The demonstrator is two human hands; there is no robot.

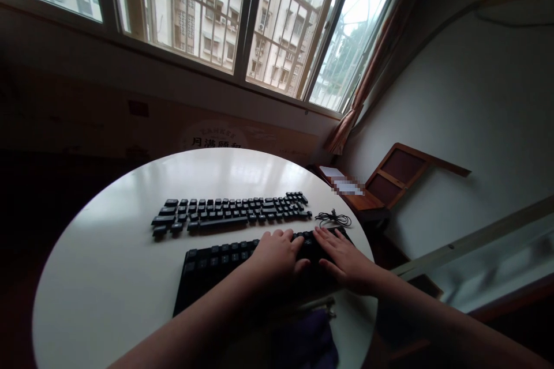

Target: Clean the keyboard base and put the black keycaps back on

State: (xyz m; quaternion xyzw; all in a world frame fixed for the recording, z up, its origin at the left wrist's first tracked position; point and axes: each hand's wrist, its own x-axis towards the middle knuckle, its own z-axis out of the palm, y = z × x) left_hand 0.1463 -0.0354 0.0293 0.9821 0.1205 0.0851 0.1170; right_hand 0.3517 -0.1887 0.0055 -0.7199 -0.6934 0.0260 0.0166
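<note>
A black keyboard (216, 268) lies on the round white table (108, 277), close to me. My left hand (277, 253) rests on its right half, fingers curled down onto the keys. My right hand (344, 259) lies flat on the keyboard's right end, fingers stretched out and slightly spread. Beyond the keyboard, a set of loose black keycaps (231, 213) is laid out in rows in a keyboard's shape. A small coiled black cable (333, 219) lies just past my right hand's fingertips.
A dark purple cloth pouch (309, 337) sits at the table's near edge between my forearms. A wooden chair (389, 179) stands to the right by the wall. A barred window (242, 17) spans the far wall.
</note>
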